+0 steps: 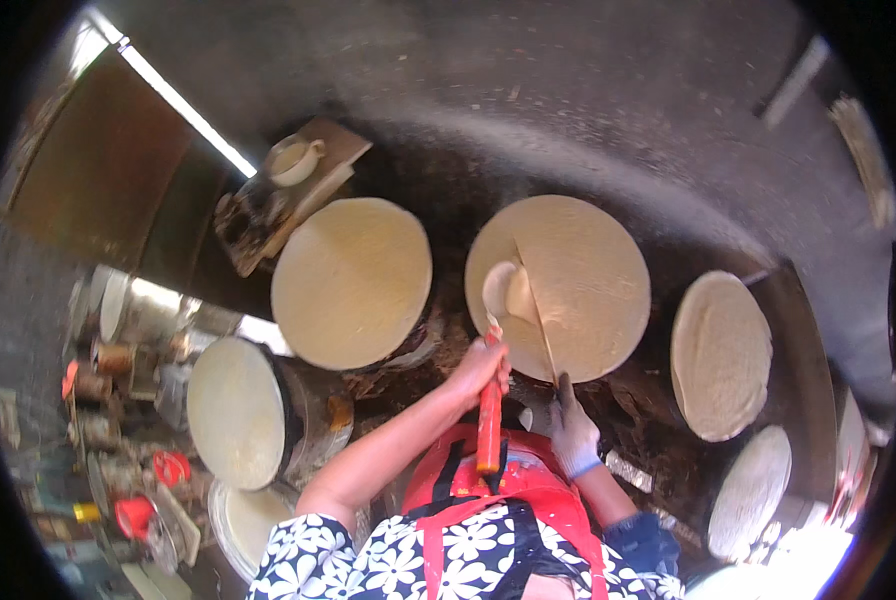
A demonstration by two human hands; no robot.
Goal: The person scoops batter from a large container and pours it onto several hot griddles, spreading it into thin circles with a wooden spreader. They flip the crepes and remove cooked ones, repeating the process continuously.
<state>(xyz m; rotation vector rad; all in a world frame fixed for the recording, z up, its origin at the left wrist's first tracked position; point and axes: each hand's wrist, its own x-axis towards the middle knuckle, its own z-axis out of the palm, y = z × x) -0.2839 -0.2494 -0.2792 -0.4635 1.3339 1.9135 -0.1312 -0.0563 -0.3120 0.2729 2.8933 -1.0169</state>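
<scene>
My bare left hand [480, 372] is closed around the long red handle of a ladle [489, 410]. Its pale round bowl lies over the left part of a large round griddle [598, 270] coated with tan batter. In my right hand [573, 435], which wears a pale glove with dark fingertips, is a long thin spreader [540, 320]. The spreader slants up across the same griddle, beside the ladle's bowl. A pale rounded patch lies between the two tools; I cannot tell whether it is batter or part of the spreader.
Left of centre is another coated round griddle [353, 285], with a smaller pale one [236, 412] lower left. Two more pale rounds [721, 355] stand at the right. A cup [295, 162] sits on a board at the back left. A red container [135, 517] is lower left.
</scene>
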